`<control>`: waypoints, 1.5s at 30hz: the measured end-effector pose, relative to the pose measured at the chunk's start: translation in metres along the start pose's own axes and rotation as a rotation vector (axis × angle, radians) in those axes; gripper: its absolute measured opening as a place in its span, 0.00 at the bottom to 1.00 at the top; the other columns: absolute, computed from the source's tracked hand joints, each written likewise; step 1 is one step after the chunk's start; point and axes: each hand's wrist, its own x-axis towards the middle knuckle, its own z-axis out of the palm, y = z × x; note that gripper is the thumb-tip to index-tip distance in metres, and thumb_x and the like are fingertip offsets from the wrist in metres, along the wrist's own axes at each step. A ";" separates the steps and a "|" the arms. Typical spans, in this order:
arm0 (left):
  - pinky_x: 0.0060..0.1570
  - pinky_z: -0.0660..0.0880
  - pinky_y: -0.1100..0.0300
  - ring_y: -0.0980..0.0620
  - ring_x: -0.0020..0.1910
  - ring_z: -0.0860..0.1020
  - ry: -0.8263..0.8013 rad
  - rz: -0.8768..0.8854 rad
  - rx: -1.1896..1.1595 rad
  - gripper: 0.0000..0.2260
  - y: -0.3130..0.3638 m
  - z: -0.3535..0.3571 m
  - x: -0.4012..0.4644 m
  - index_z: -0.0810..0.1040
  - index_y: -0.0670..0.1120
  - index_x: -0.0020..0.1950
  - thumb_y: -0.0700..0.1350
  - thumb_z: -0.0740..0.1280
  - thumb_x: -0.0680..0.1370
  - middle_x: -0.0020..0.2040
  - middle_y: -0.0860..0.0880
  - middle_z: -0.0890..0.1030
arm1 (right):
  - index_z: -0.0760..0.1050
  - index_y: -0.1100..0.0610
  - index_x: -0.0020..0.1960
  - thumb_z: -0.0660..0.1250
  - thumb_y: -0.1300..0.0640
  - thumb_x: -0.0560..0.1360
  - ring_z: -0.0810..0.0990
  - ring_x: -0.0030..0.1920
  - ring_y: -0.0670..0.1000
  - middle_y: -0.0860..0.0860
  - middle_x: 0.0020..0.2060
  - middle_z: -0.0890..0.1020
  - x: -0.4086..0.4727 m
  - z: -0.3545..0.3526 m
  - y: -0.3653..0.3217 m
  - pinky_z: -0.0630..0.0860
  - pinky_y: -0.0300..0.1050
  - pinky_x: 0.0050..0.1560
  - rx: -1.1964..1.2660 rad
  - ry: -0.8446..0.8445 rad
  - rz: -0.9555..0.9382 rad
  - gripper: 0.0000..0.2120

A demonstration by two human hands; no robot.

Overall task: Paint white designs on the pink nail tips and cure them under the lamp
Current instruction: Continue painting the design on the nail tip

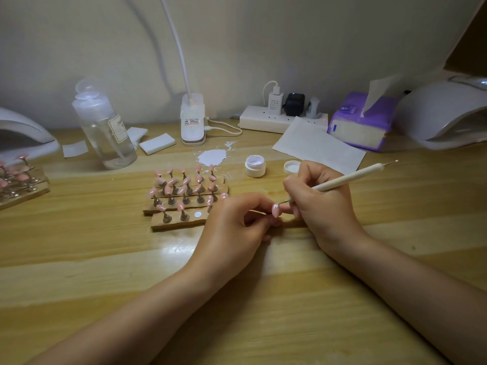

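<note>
We pinch one pink tip [275, 209] in our left hand [237, 222], steadying it just ahead of the fingers, while our right hand [321, 206] grips the dotting tool [347, 179] pen-fashion, touching its point to the tip.

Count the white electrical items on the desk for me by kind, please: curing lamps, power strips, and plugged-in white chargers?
Curing lamps: 2, one at the left edge and one at the right
Power strip: 1
White charger: 1
Total: 4

Pale plaster wall [263, 35], light wood-grain desk [105, 259], white gooseneck desk lamp [192, 117], soft dim light
</note>
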 end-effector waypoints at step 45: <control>0.37 0.77 0.65 0.57 0.40 0.83 -0.004 0.056 -0.041 0.15 -0.001 -0.002 0.000 0.76 0.51 0.35 0.32 0.66 0.74 0.34 0.55 0.80 | 0.61 0.52 0.25 0.67 0.58 0.71 0.69 0.30 0.51 0.45 0.22 0.68 0.073 0.036 0.024 0.69 0.48 0.45 -0.692 0.172 -0.282 0.20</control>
